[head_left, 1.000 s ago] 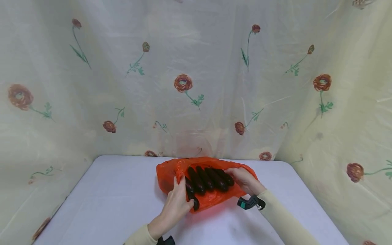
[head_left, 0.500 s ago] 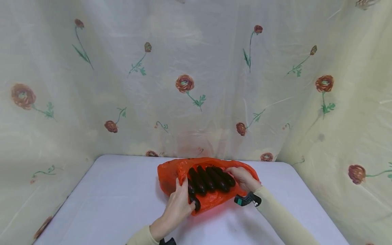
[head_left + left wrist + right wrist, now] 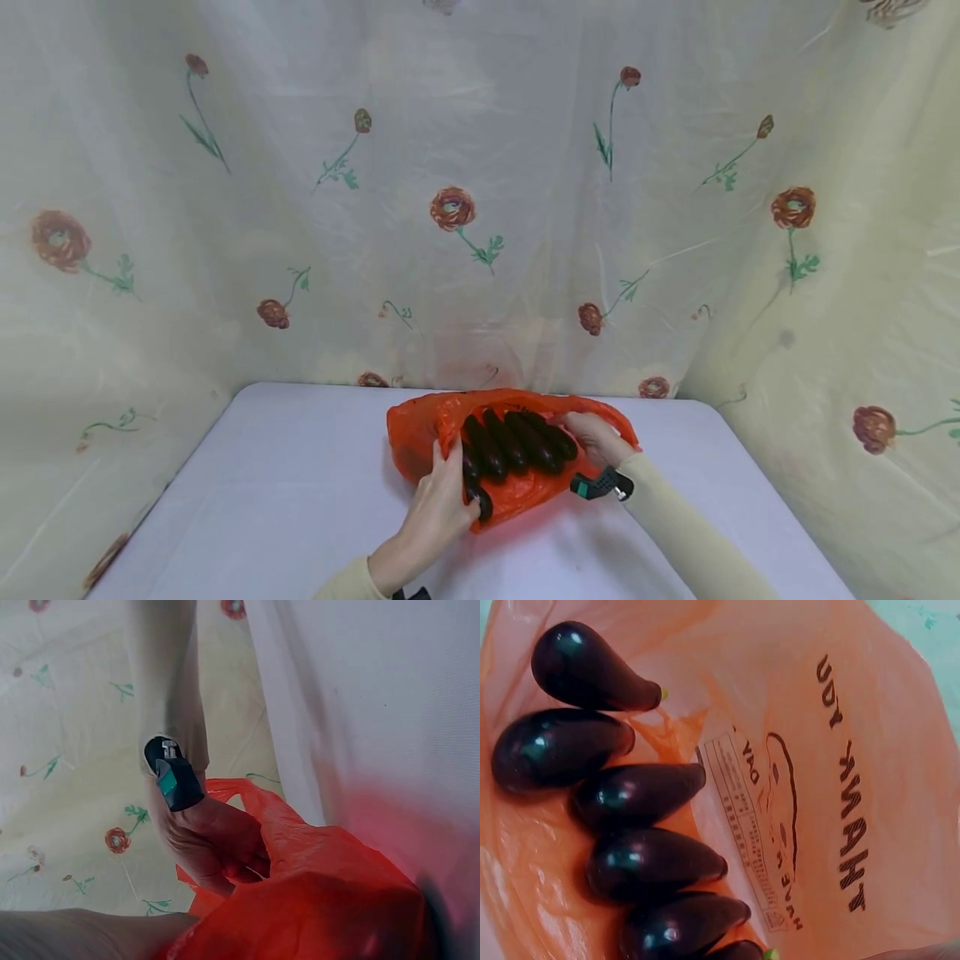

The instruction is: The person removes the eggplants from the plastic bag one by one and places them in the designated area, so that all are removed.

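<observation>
Over the last second the right wrist, with its dark wristband [image 3: 602, 483], has drawn slightly toward 10 o'clock, while the orange-red plastic bag [image 3: 411, 425] and the eggplants [image 3: 508, 443] inside it have stayed in place. The bag lies toward 12 o'clock on the white bench [image 3: 285, 483], its mouth facing the wearer, and the eggplants sit side by side in it, with one lower eggplant [image 3: 483, 502] at 8 o'clock. The left hand [image 3: 435, 504], also at the bag's 8 o'clock, has its grip curled on the bag's edge, its thumb side close to that lower eggplant. The right hand [image 3: 596, 437] reaches in between 2 and 3 o'clock, fingers beside the rightmost eggplant; whether its grip holds anything, I cannot tell. For the work in hand, the change seems small: the mouth remains spread and every visible eggplant is still inside, so this reads as handling within the bag.
</observation>
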Tool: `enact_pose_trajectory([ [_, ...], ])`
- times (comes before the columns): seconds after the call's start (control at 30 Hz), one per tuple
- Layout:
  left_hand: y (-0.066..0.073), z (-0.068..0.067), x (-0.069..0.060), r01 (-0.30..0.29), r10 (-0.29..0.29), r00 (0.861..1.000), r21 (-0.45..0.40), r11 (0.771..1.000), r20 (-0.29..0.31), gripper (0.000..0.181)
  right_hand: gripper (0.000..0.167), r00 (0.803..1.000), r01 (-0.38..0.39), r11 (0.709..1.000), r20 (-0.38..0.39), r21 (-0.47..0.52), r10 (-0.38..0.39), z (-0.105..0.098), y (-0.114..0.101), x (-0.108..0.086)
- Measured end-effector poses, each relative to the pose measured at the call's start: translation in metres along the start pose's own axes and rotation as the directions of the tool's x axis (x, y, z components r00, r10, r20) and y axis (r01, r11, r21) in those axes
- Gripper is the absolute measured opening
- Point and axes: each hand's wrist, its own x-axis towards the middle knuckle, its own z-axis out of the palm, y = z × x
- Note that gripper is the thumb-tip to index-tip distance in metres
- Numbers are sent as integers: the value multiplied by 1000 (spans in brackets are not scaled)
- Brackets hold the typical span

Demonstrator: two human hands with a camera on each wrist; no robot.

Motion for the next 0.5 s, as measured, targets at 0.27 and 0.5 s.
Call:
enact_pose_trajectory([
  [0.27,1,1,-1,7,-7,1000,-2,1000,6,93,21,996,18,998,-81,-66,-23,-3,10,7],
  [0.5,0,-2,1,5,-5,1000,0,1000,-10,90,27,988,-9,987,-156,-161,-16,-3,18,12],
])
